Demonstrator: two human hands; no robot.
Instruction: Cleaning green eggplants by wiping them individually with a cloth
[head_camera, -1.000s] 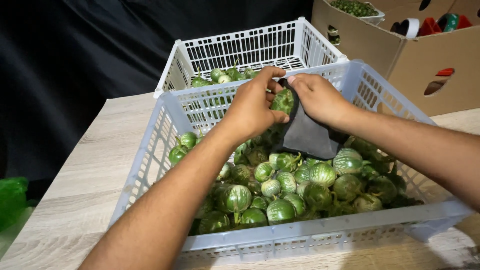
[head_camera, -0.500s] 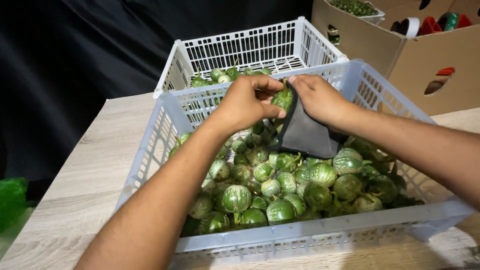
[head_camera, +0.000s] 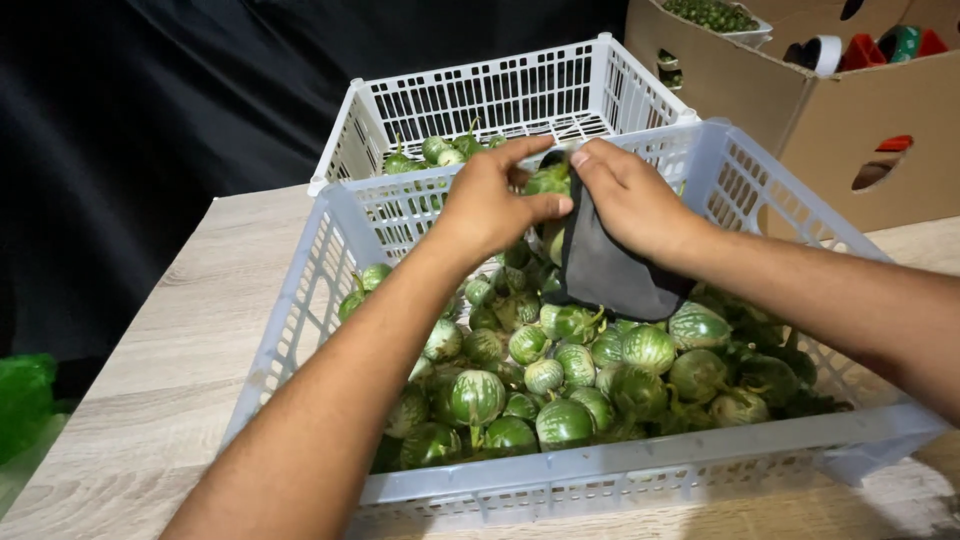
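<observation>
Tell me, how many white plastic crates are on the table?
2. The near crate sits in front, full of small round green eggplants, with both hands over it. The far crate stands right behind it, holding only a few. None seem hidden.

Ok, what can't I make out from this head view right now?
- Small green eggplant: mostly covered by the left hand and right hand.
- Grey cloth: top edge under the right hand.
- Back crate: its contents screened by the front crate.
</observation>
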